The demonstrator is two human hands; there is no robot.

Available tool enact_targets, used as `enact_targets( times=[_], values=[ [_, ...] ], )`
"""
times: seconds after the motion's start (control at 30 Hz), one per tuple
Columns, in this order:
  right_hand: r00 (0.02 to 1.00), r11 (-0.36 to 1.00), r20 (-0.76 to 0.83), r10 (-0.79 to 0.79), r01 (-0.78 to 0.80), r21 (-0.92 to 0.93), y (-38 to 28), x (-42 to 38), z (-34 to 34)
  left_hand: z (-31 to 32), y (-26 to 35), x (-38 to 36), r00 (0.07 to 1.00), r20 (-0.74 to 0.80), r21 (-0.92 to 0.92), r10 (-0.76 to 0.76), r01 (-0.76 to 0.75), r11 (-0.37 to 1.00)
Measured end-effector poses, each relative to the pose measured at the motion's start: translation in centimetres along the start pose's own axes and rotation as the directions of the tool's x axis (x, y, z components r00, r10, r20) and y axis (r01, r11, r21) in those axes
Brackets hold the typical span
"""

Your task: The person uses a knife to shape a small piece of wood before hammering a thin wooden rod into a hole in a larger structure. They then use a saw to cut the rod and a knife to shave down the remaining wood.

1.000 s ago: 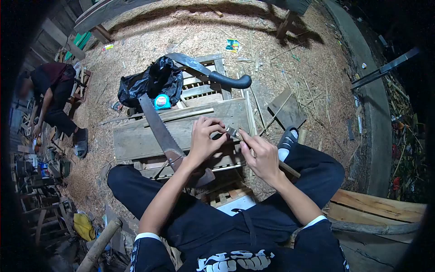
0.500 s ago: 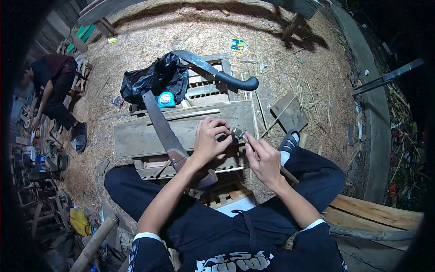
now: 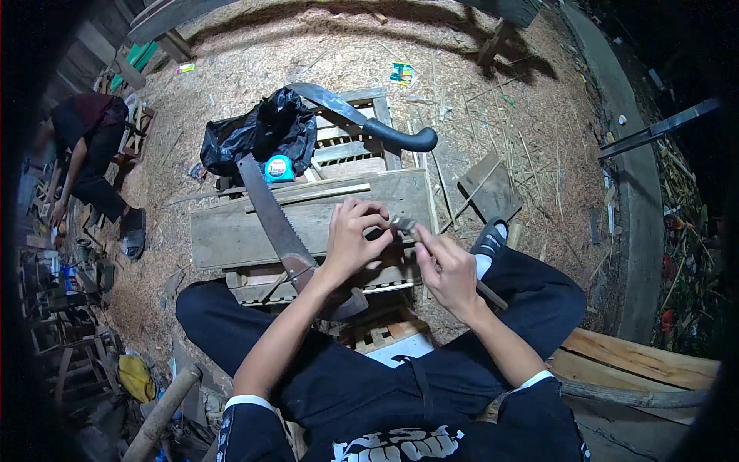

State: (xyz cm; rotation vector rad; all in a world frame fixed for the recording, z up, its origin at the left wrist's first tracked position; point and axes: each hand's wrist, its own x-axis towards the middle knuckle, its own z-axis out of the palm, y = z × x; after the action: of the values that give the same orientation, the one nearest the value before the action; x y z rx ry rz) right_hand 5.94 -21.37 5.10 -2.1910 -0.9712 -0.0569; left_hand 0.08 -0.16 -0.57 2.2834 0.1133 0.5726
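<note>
My right hand (image 3: 448, 269) is closed around the handle of a small hammer (image 3: 402, 224); the handle's end sticks out below the palm. The hammer's metal head is close to the fingertips of my left hand (image 3: 356, 239). That hand is curled in a pinch over the plank, and whatever lies between its fingers is too small or hidden to name. Beneath both hands is a grey wooden plank (image 3: 223, 236) on slatted wood. A handsaw (image 3: 269, 212) lies across the plank to the left of my left hand, its handle near my leg.
Beyond the plank are a black plastic bag (image 3: 262, 131), a blue tape measure (image 3: 279, 168) and a machete (image 3: 396, 137). A thin wood strip (image 3: 312, 198) rests on the plank. At far left, a person (image 3: 88, 154) bends over. Wood shavings cover the ground.
The hammer's head has tilted slightly near my left fingertips. Both hands stay almost in the same place, and the view has shifted a little.
</note>
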Motion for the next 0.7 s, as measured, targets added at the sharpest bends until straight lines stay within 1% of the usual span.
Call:
enact_targets(
  times=[0.03,0.1,0.17,0.23,0.3,0.37,0.43,0.5,0.57,0.63,0.7],
  values=[
    [0.998,1.000,0.055,-0.020,0.021,-0.021,-0.09,0.18,-0.07,-0.01,-0.04,0.03,1.000,0.003,-0.002,0.006,-0.006,1.000],
    [0.999,0.999,0.037,-0.036,0.037,-0.019,-0.41,0.27,-0.26,-0.20,-0.01,0.21,1.000,0.001,0.001,0.009,-0.009,1.000],
    [0.993,0.997,-0.093,-0.073,0.073,0.006,-0.36,0.01,-0.25,-0.27,0.46,0.12,1.000,-0.018,0.002,-0.004,0.004,1.000],
    [0.993,0.997,-0.095,-0.073,0.073,-0.003,-0.03,-0.18,-0.08,-0.01,-0.04,-0.10,1.000,-0.017,0.006,0.003,-0.003,1.000],
    [0.997,0.999,0.071,-0.010,0.013,-0.044,0.05,-0.02,-0.10,-0.04,-0.24,0.12,1.000,0.004,0.008,0.017,-0.017,1.000],
    [0.997,0.998,0.071,-0.024,0.028,-0.063,-0.33,0.12,-0.39,-0.07,-0.09,0.19,1.000,0.000,0.015,0.013,-0.013,1.000],
    [0.993,0.996,-0.073,-0.088,0.088,-0.004,-0.38,-0.01,-0.44,-0.18,0.07,-0.03,1.000,-0.002,0.020,-0.001,0.001,1.000],
    [0.995,0.998,-0.081,-0.065,0.066,0.005,-0.43,-0.18,-0.31,-0.10,0.14,-0.05,1.000,-0.004,0.007,-0.015,0.015,1.000],
    [0.994,0.995,0.111,0.025,-0.014,-0.098,-0.30,0.15,-0.44,-0.05,0.11,0.06,1.000,0.007,0.003,-0.010,0.010,1.000],
    [0.996,0.997,0.088,0.002,0.004,-0.073,-0.32,0.25,-0.45,-0.17,0.05,0.12,1.000,0.005,0.011,-0.003,0.003,1.000],
    [0.996,0.998,-0.073,-0.060,0.060,0.008,-0.29,-0.04,-0.28,-0.10,-0.03,0.02,1.000,-0.002,0.013,-0.013,0.013,1.000]
  ],
)
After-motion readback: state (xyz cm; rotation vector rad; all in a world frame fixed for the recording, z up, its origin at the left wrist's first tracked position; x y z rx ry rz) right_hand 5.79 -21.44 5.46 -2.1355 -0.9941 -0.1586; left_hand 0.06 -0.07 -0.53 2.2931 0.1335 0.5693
